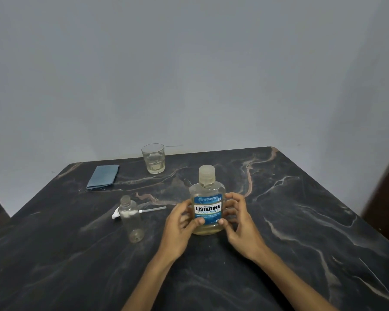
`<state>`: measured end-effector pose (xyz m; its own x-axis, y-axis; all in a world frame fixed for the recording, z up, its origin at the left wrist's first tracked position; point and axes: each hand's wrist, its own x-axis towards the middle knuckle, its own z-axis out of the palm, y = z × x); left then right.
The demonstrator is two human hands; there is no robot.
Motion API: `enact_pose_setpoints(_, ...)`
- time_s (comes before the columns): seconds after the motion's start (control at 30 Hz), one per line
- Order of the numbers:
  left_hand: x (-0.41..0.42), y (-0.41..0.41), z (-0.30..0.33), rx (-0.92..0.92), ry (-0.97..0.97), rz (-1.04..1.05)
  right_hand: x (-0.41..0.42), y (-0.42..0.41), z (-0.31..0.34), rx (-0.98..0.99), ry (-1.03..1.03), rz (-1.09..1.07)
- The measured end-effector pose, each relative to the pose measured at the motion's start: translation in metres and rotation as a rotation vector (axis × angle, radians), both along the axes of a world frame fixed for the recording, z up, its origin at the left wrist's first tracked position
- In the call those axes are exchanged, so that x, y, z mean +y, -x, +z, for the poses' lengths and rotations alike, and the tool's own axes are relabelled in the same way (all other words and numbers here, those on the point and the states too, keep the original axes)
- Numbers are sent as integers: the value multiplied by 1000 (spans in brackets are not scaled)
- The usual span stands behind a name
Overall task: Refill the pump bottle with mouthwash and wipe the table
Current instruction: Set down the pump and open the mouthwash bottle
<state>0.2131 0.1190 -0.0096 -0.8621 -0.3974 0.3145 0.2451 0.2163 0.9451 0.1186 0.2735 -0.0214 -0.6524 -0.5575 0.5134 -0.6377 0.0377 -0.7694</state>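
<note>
Two hands cupped the mouthwash bottle on the dark marble table.

The left hand (182,223) and right hand (238,221) curled their fingers round the mouthwash bottle (208,206), which stood upright mid-table (301,221), cap on, label facing the person. Left of it stood the open pump bottle (131,218), its pump (139,212) lying behind; farther back, a glass (153,158) and folded blue cloth (103,177).

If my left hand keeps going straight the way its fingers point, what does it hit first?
The left hand already grips the mouthwash bottle, so the bottle is first. Past it the line looks free across the table, though depth is hard to judge.
</note>
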Motion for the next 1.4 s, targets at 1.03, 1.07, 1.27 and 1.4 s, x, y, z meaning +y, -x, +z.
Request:
enact_pose_setpoints(1.03,-12,1,-2,-24,-113,-150,-70,-7,78,109,588,-127)
enact_pose_setpoints(1.07,-12,0,-3,-20,-116,-146,-72,-10,72,103,593,-130)
enact_pose_setpoints(1.27,-14,2,-6,-27,-118,-139,-74,-6,51,160,562,-192)
enact_pose_setpoints(1.4,-14,3,-9,-31,-126,-140,-75,-6,46,140,558,-190)
